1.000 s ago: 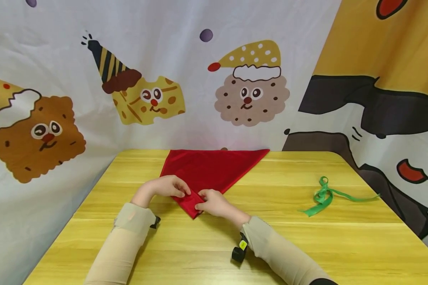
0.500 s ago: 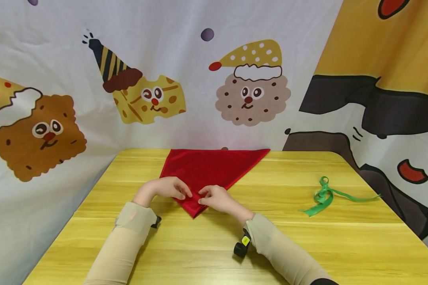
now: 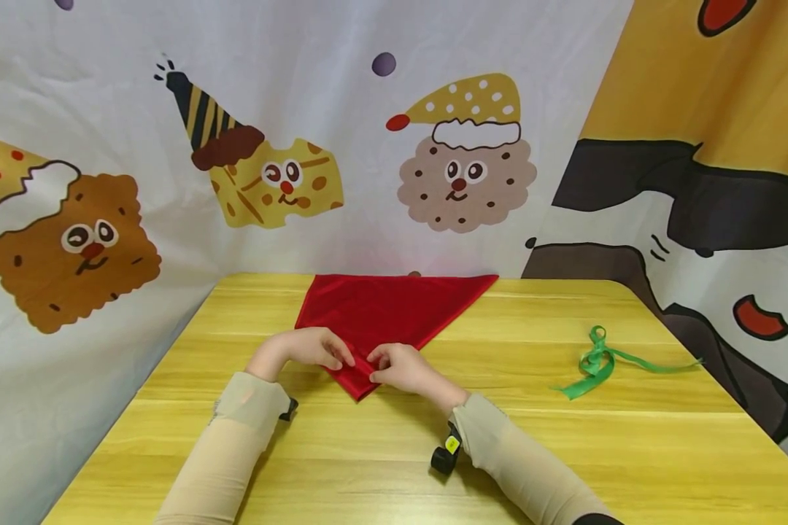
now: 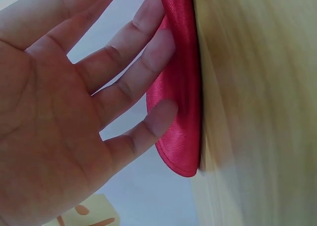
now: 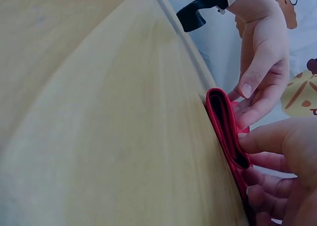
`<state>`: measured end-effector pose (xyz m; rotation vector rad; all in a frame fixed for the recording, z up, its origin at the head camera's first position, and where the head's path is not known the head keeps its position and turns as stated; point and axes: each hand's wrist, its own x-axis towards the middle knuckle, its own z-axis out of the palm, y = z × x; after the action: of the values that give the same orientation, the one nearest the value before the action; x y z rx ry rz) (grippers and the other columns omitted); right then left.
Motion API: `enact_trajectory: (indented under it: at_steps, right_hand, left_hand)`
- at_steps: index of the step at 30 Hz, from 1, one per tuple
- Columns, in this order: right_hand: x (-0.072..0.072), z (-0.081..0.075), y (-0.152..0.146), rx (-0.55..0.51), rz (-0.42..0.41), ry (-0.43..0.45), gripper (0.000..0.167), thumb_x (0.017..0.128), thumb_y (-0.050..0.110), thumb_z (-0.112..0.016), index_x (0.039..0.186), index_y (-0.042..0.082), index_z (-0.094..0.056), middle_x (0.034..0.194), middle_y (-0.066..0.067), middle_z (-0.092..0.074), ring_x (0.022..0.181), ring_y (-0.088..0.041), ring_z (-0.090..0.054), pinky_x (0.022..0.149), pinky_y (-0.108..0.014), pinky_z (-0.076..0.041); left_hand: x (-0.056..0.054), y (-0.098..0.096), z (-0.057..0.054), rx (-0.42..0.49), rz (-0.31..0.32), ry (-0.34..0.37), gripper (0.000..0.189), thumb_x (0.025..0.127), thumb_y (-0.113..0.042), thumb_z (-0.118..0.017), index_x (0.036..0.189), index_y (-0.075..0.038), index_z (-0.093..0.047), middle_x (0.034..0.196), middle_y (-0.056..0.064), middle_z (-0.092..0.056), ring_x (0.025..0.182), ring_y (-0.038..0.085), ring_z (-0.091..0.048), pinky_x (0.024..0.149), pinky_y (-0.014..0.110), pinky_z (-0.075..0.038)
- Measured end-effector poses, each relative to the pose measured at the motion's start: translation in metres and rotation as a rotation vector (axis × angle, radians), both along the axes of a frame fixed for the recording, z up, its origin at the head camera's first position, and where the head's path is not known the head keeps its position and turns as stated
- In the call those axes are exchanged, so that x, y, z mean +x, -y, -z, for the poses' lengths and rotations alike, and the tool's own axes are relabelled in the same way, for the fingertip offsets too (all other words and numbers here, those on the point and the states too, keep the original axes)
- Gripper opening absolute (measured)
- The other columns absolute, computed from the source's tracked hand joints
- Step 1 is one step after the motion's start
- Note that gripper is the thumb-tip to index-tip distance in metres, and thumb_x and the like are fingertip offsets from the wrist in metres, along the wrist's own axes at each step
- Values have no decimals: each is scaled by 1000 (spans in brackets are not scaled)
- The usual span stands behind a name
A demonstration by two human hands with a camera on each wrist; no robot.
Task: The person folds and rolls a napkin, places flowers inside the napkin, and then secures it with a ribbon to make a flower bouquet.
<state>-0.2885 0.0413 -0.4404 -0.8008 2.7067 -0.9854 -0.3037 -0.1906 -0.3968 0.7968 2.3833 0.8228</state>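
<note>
A red triangular scarf (image 3: 394, 306) lies flat near the far edge, its near corner folded over into a layered strip. My left hand (image 3: 311, 346) rests at the left of this fold; in the left wrist view its extended fingers (image 4: 148, 62) touch the red fabric. From the right, my right hand (image 3: 400, 367) holds the fold. In the right wrist view its thumb (image 5: 267, 137) presses the rolled edge of the scarf (image 5: 225, 122), with the other fingers on the far side. The left hand (image 5: 265, 72) appears there just beyond the roll, its thumb clear of it.
A curled green ribbon (image 3: 594, 363) lies on the right side of the wooden table (image 3: 341, 467). Behind the table hangs a white curtain (image 3: 361, 219) with cartoon prints. Both wrists carry small black devices.
My right hand has shifted slightly up and right along the fold and loosened, and its fingers now close on the fabric again. The left hand has barely moved.
</note>
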Motion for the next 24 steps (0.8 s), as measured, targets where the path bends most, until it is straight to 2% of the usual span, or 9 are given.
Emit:
enact_trajectory:
  at_steps: [5, 10, 14, 17, 24]
  right_hand:
    - [0, 2, 1, -9, -86, -106, 22, 80, 10, -77, 101, 10, -72, 77, 4, -54, 71, -9, -49, 66, -25, -43]
    - [4, 2, 3, -44, -186, -162, 15, 81, 9, -76, 95, 13, -73, 80, 5, -54, 73, -8, -49, 67, -22, -44]
    - [8, 0, 5, -47, -253, -163, 7, 83, 12, -76, 89, 15, -74, 75, 9, -52, 69, -4, -48, 65, -20, -43]
    - [9, -1, 5, -35, -278, -128, 5, 83, 13, -76, 87, 16, -74, 72, 10, -51, 66, -3, -47, 63, -20, -42]
    - [7, 3, 3, -39, -318, -49, 12, 81, 23, -79, 88, 17, -72, 72, 9, -54, 66, -3, -48, 62, -19, -42]
  left_hand:
    - [-1, 1, 1, -8, 19, -6, 22, 90, -7, -63, 110, -10, -74, 106, -2, -68, 85, 11, -58, 77, 29, -47]
    - [-1, 1, 2, 2, 34, -2, 23, 90, -7, -64, 111, -6, -72, 105, 0, -68, 85, 10, -58, 77, 28, -47]
    - [-1, 2, 4, 16, 40, 3, 24, 89, -6, -64, 112, -3, -72, 102, 1, -69, 84, 9, -58, 76, 26, -47]
    - [-2, 2, 6, 25, 35, 11, 24, 89, -6, -64, 112, -3, -72, 104, 1, -69, 83, 9, -58, 74, 26, -47]
    - [-5, 4, 8, 15, 28, 13, 24, 89, -6, -64, 112, -5, -73, 106, 0, -69, 81, 8, -58, 73, 25, -47]
